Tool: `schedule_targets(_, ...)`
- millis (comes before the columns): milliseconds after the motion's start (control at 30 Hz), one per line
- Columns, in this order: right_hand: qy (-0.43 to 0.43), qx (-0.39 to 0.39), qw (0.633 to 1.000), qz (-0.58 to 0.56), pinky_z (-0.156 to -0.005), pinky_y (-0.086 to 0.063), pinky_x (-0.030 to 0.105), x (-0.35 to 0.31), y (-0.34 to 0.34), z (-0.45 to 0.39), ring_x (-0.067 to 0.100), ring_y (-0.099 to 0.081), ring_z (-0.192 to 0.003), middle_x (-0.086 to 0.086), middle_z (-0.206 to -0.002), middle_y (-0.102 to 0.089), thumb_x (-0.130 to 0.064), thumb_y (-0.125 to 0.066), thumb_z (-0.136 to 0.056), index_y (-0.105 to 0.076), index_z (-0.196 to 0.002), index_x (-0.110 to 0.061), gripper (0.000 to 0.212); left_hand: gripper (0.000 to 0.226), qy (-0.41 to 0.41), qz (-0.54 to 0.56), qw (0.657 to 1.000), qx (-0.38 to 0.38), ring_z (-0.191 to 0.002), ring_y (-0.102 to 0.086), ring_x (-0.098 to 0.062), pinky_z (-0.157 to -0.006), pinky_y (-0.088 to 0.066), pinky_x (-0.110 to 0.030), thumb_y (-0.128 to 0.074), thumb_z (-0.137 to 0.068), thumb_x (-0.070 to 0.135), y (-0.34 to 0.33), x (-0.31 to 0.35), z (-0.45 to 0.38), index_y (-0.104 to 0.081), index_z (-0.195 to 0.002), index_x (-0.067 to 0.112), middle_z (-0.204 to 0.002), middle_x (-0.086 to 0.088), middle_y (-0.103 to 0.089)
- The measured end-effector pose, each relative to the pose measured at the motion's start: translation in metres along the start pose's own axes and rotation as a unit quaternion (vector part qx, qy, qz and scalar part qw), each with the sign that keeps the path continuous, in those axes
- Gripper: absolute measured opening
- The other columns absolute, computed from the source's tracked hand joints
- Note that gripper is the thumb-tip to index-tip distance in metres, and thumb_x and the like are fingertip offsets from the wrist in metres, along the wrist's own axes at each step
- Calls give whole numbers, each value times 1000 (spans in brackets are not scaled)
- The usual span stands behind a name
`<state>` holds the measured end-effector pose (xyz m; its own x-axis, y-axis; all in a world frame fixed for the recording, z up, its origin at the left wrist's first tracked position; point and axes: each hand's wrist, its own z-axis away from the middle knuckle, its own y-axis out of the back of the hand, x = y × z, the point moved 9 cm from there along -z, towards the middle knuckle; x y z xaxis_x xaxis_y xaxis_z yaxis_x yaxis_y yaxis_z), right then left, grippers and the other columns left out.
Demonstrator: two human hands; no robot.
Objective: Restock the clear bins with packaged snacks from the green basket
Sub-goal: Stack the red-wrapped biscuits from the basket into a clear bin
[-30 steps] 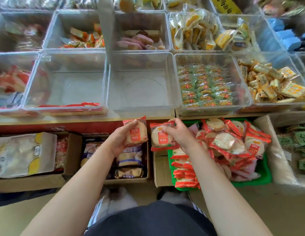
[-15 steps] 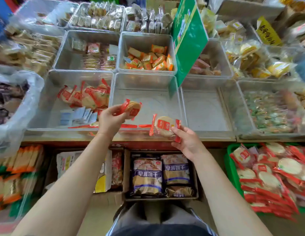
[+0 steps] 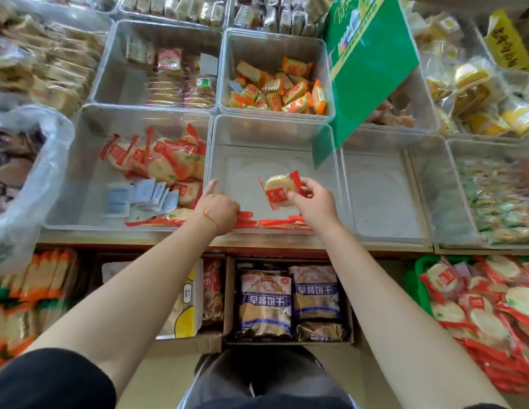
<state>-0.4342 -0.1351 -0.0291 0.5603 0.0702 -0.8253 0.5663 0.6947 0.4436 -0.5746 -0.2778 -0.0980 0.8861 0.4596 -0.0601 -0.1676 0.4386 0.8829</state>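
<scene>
My right hand (image 3: pixel 316 202) pinches a red-wrapped round rice cracker packet (image 3: pixel 282 190) over the middle clear bin (image 3: pixel 272 126), whose floor is mostly bare. A few red packets (image 3: pixel 275 222) lie along its front wall. My left hand (image 3: pixel 217 208) rests curled at the front edge between this bin and the left clear bin (image 3: pixel 89 172), index finger raised; no packet shows in it. The left bin holds several of the same red packets (image 3: pixel 168 160) and small blue-white sachets (image 3: pixel 139 197). The green basket (image 3: pixel 418 278), heaped with red packets (image 3: pixel 475 308), sits low at the right.
A green sign (image 3: pixel 369 63) leans over the bins at the right. Behind is a bin of orange snacks (image 3: pixel 278 90). Another clear bin (image 3: pixel 381 196) stands right of the middle one. Cardboard boxes with blue bags (image 3: pixel 266 302) sit under the shelf. A plastic bag (image 3: pixel 41 172) bulges at left.
Both hands moved forward over the bins. My right hand carried its packet above the middle bin. The packet my left hand held is no longer visible, and that hand dropped to the front edge.
</scene>
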Motion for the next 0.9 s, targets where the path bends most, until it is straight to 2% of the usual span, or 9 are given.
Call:
schedule_targets(67,30,-8,997,74,-83,-54,29,-4,-19,-12,18,-62,-100,-1,-108,-66,-17,-66,-93,-66,-124,-20,32,41,-17,1,1000,18,-109,-61,-17,-120,8,-48,-31,-94,22,2,1,2,-70,-104,29,-98,3,-71)
schedule_targets(100,45,-18,992,114,-86,-48,25,-5,-31,-17,20,-62,-104,2,-111,-66,-15,-66,-91,-69,-121,-20,30,42,-23,7,999,32,-109,-61,-17,-120,8,-47,-30,-94,23,4,1,4,-71,-102,28,-97,2,-71)
schedule_targets(167,61,-34,983,168,-84,-39,19,-5,-53,-24,22,-61,-106,7,-114,-65,-14,-65,-90,-72,-117,-21,29,43,-25,27,997,67,-110,-59,-15,-120,8,-45,-29,-94,26,4,-1,13,-72,-99,27,-97,4,-70)
schedule_targets(267,61,-43,976,205,-82,-37,20,-3,-75,-31,24,-60,-106,8,-114,-65,-14,-60,-93,-72,-117,-23,28,49,-26,58,989,133,-118,-52,-14,-121,7,-45,-26,-92,30,6,-3,30,-74,-98,24,-104,8,-69)
schedule_targets(433,56,-134,957,251,-86,-45,25,5,-113,-40,23,-63,-108,3,-117,-70,-14,-58,-95,-70,-119,-21,28,60,-19,105,978,182,-145,-29,-25,-123,-2,-47,-21,-90,36,6,-8,47,-67,-123,20,-147,-7,-48)
schedule_targets(567,74,-190,924,324,-91,-41,25,9,-137,-41,25,-58,-118,7,-128,-63,-25,-58,-95,-67,-124,-28,30,59,8,134,962,236,-149,-19,-31,-121,-12,-49,-29,-87,33,4,-15,53,-53,-136,10,-156,-14,-34)
schedule_targets(733,45,-263,890,369,-105,-38,34,16,-157,-40,32,-47,-131,16,-145,-47,-25,-41,-101,-53,-142,-31,43,68,26,111,973,198,-152,-6,-29,-122,-5,-48,-19,-88,37,3,-15,51,-40,-147,12,-160,-11,-26)
schedule_targets(800,46,-282,882,374,-97,-44,34,12,-161,-38,32,-51,-126,14,-148,-46,-25,-37,-103,-50,-144,-31,44,71,30,105,977,186,-152,-3,-28,-122,-4,-49,-14,-86,39,3,-15,50,-40,-147,15,-160,-10,-26)
schedule_targets(900,35,-286,883,370,-70,-50,30,8,-161,-38,28,-61,-94,11,-143,-51,-27,-34,-104,-48,-145,-31,44,73,36,97,979,173,-152,0,-27,-121,-5,-50,-10,-85,40,2,-15,49,-39,-148,18,-161,-8,-25)
